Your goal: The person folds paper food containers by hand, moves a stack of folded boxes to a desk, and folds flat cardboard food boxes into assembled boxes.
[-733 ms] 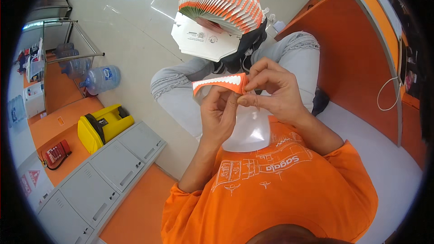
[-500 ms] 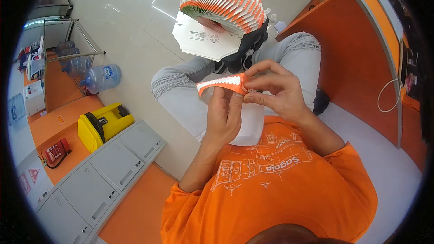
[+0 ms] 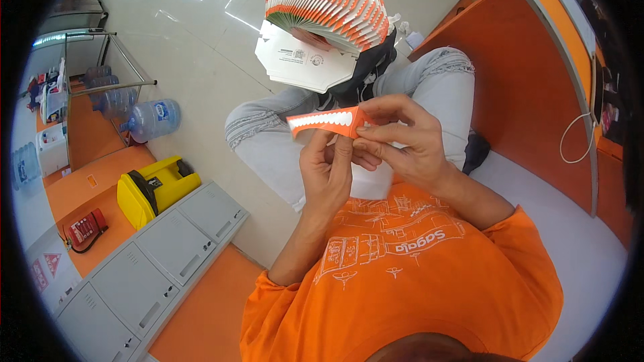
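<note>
Above my lap I hold an orange-and-white folded card piece (image 3: 323, 119) with a white scalloped band along it. My left hand (image 3: 327, 167) pinches its lower edge between thumb and fingers. At its right end, my right hand (image 3: 406, 135) has thumb and fingers closed on an orange flap. Under my hands a white sheet-like thing (image 3: 372, 184) lies in my lap, partly covered by them. Beyond my crossed legs, a curved, fanned row of similar orange-and-white card pieces (image 3: 335, 10) rests on a white flat box (image 3: 305, 60).
A dark bag-like thing (image 3: 376, 64) is under the box. To the left lie a large water bottle (image 3: 154, 119), a yellow bin (image 3: 154, 191), a fire extinguisher (image 3: 86, 228) and grey lockers (image 3: 144, 275). A reddish-brown panel (image 3: 516, 80) rises at the right.
The card piece has shifted slightly left and tilted a little. My right fingers have moved closer in around its right end, and the left hand has turned slightly.
</note>
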Motion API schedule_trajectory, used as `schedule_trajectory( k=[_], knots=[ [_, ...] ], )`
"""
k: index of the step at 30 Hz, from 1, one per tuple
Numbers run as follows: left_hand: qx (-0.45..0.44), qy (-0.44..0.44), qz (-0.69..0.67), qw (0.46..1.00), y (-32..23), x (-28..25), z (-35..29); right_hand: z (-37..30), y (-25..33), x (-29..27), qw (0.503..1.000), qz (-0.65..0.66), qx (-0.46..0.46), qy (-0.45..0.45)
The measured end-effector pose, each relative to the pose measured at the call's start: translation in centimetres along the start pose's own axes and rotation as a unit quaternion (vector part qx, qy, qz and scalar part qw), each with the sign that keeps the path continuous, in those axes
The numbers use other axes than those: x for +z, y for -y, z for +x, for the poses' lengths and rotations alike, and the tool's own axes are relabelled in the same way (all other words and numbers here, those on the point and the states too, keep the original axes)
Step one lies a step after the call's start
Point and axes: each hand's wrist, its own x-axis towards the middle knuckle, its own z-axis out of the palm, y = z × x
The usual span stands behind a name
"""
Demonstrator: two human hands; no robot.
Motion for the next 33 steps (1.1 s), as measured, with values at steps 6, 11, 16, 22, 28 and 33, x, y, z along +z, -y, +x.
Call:
schedule_trajectory(
  k=[6,11,16,22,28,33],
  knots=[
    [-0.094,0.001,0.112,0.989,-5.1,1.6,-1.9,-0.2,-0.9,-0.3,0.989,0.067,0.129,-0.025],
    [0.165,-0.224,0.424,0.862,-3.1,-1.5,-0.7,-0.3,-1.0,-0.2,0.974,0.148,0.151,-0.079],
    [-0.063,-0.048,0.397,0.914,-2.6,-2.3,0.6,-1.2,-1.0,0.8,0.989,0.080,0.109,-0.064],
    [-0.045,0.019,0.437,0.898,-2.2,-2.1,0.4,-1.2,-0.9,0.8,0.998,-0.020,0.030,-0.043],
    [0.024,0.023,0.287,0.957,-1.0,-1.3,-0.2,-2.0,0.0,1.9,0.997,-0.031,-0.017,-0.072],
    [0.173,-0.066,0.373,0.909,-0.5,0.8,0.9,-1.7,-1.1,1.8,0.995,-0.063,0.000,-0.074]
  ],
)
